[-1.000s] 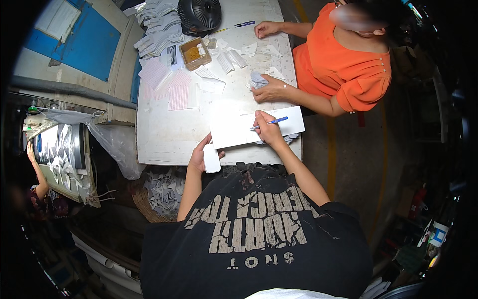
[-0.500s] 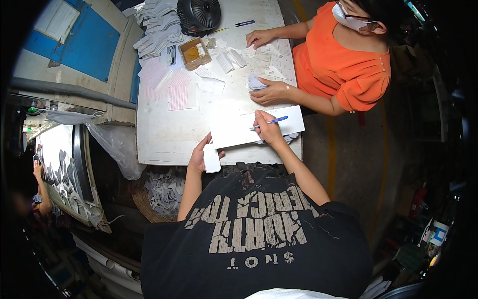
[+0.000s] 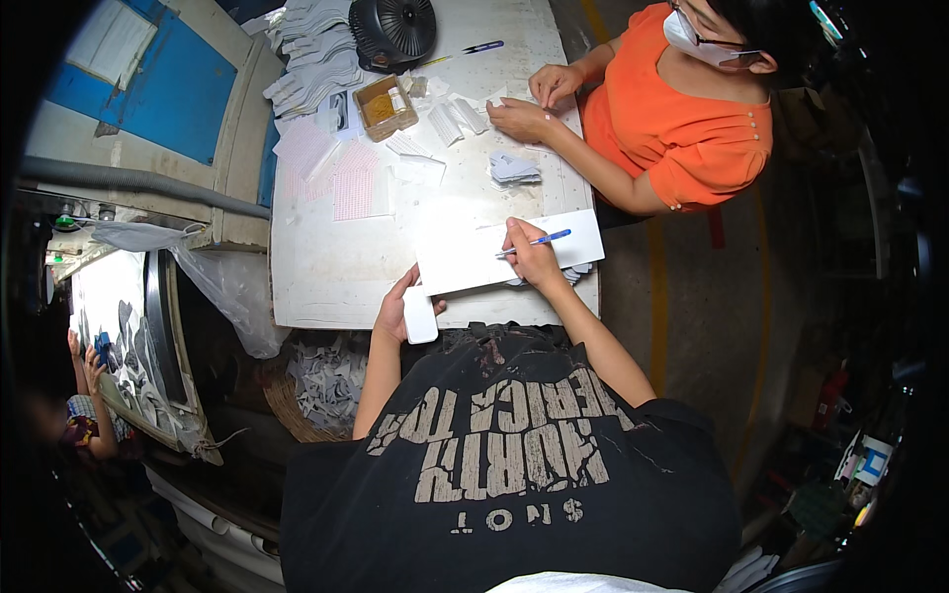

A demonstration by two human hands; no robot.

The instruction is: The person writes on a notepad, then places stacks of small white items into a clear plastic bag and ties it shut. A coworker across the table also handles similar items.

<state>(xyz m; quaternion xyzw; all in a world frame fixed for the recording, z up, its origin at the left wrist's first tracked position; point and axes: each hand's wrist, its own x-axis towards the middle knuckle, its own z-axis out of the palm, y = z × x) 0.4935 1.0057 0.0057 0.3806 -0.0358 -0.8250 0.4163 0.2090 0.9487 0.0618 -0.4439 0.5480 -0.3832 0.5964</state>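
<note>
Taking twelve o'clock as straight ahead and the white sheet point(image 3: 583, 223) as the centre of the dial, you are keeping that sheet flat near the close edge of the table point(image 3: 331, 277). Your right hand point(image 3: 532, 254) is resting over it, its fingers closing in a writing grip around a blue pen point(image 3: 554, 237); the tip is pointing between eight and nine o'clock, though I cannot tell whether it is touching the paper. Your left hand point(image 3: 395, 302) is curling partly closed around a white, round-cornered object point(image 3: 421, 318) at eight o'clock, just beside the sheet's near corner. Grey-white cut pieces point(image 3: 581, 270) are peeking out from under the sheet at about three o'clock. At twelve, a small stack of pale pieces point(image 3: 515, 168) is lying on its own, and beyond it a co-worker's hands point(image 3: 521, 120) are coming close together over the table. That person, wearing an orange top point(image 3: 682, 138), is sitting between one and two o'clock. Pink-patterned sheets point(image 3: 363, 188) are lying at ten, while an open box point(image 3: 386, 127) and, farther off, a black fan point(image 3: 393, 32) are standing toward eleven.
</note>
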